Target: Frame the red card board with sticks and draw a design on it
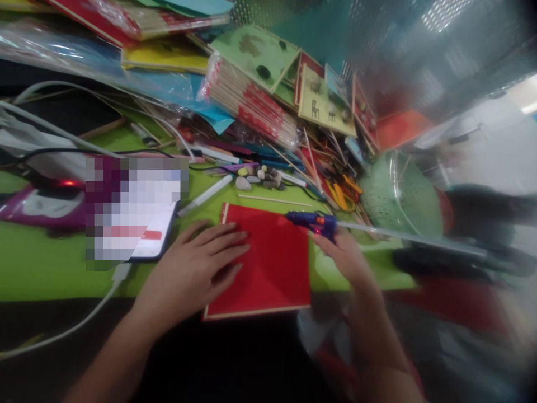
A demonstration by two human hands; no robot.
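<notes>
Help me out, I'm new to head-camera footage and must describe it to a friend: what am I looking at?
There is no machine here, just a person's two bare hands, seen in one picture by a camera worn on their head, looking forward and down.

The left hand lies with its fingers on a red square panel with pale strips along some edges. The right hand grips a blue glue gun, its nozzle near the panel's top right corner; whether it touches is unclear. A long glue stick sticks out behind.

On the green tabletop are pebbles, a smartphone and bundled wooden sticks.
</notes>
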